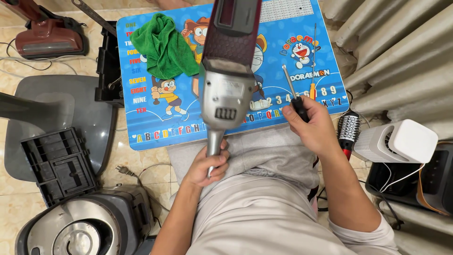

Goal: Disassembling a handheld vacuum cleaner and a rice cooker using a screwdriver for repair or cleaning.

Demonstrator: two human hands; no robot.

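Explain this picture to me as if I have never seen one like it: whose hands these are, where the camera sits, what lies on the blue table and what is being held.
The camera sits on a person's head and looks down over their lap, so both bare hands are their own. The left hand grips the metal tube of a silver and dark red appliance body, probably a stick vacuum, propped over a small blue cartoon table. The right hand holds a black-handled screwdriver. On the table lie a green cloth and a thin orange-handled screwdriver. Around it on the floor sit an opened rice cooker and a white fan heater.
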